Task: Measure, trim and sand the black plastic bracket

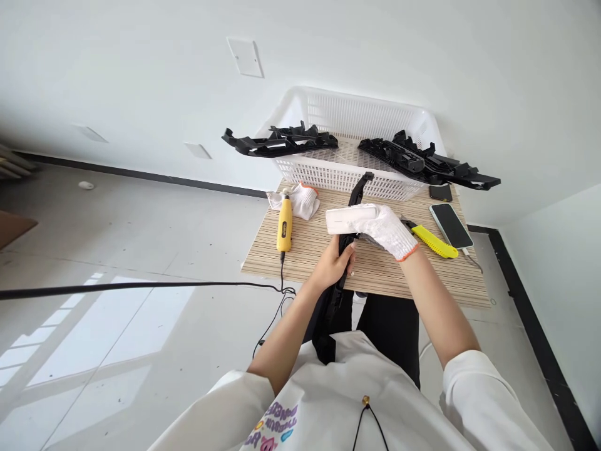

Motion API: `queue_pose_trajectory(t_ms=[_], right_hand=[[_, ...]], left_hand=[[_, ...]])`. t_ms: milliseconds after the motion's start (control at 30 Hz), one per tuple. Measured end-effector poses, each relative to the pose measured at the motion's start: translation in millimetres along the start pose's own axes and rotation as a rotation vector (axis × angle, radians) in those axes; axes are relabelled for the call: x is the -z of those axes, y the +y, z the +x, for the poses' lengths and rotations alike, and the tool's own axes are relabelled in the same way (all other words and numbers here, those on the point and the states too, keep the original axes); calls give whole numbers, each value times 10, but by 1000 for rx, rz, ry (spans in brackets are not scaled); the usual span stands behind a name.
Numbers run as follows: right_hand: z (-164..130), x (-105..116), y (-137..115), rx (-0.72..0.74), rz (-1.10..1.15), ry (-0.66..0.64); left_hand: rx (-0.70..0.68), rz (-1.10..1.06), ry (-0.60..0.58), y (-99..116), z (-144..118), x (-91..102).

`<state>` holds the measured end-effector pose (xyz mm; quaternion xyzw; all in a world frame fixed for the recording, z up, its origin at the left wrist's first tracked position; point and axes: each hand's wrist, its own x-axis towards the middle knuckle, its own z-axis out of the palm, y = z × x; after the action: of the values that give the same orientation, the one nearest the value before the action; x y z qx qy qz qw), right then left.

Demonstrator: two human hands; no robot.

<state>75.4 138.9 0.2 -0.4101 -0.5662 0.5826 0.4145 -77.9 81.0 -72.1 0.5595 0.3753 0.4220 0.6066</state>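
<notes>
A long, narrow black plastic part [358, 193] reaches from above the table down toward my lap. My left hand [334, 263], bare, is closed around the middle of it. My right hand [382, 227] wears a white knit glove with an orange cuff and grips a white rectangular block [350, 220]. This block lies across the black part just above my left hand; whether the two touch is unclear. Left of my hands lies a yellow corded tool [284, 227], its tip resting by a crumpled white glove [304, 202]. Beside my right wrist is a yellow utility knife [434, 240].
Behind the wood-grain table top [263, 258] stands a white plastic basket [361, 103] with black plastic parts [295, 143] jutting over its rim. A plugged-in phone [451, 225] and a dark phone [440, 192] lie at right. The tool's black cable [197, 285] stretches leftward off the table.
</notes>
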Motion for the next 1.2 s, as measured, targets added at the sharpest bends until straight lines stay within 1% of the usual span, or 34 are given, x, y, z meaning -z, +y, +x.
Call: queue_pose_trajectory(t_ms=[67,167,200,233,333,367,433,467,567,600,667,700,767,800,900,933,1000,1033,1133,1167,1200], right_hand=[[19,-47,26,15,-3,132],[67,-87,66,50,38,432],[81,-89,76,33,50,484],[90,-85,85,-10,48,476],[82,-57,93,-187,10,278],[69,-47,90,-203,11,263],[41,-35,77,-195,32,318],[29,-34,68,-206,38,325],[4,-46,45,-303,19,255],[0,-52,43,-316,21,273],[-6,-65,49,-299,39,352],[-9,-70,58,-293,45,359],[-16,-76,87,-301,42,294],[-18,-77,105,-301,46,285],[-7,-67,165,-286,69,367],[3,-60,183,-291,69,365],[27,-42,208,-330,52,291],[39,-35,211,-347,47,279],[58,-26,171,-353,62,397],[57,-29,143,-353,58,394],[53,-35,111,-364,47,347]], left_hand=[[-2,14,-7,16,-16,0],[-7,45,-30,34,-29,-7],[-1,67,-32,36,-31,-8],[9,92,-31,38,-33,-7],[53,158,-23,41,-32,3],[68,173,-24,44,-30,8],[99,189,-27,52,-24,13],[110,200,-24,56,-22,13],[99,239,-3,67,-20,10],[90,242,0,68,-22,9],[81,213,0,67,-29,7],[79,190,2,66,-33,7],[70,166,6,62,-39,9],[66,168,7,60,-41,11],[74,209,0,56,-41,19],[78,215,0,55,-40,22],[78,216,4,53,-38,27],[76,220,3,52,-37,30],[70,251,-11,51,-35,33],[70,254,-11,51,-36,34],[70,247,-7,51,-37,34]])
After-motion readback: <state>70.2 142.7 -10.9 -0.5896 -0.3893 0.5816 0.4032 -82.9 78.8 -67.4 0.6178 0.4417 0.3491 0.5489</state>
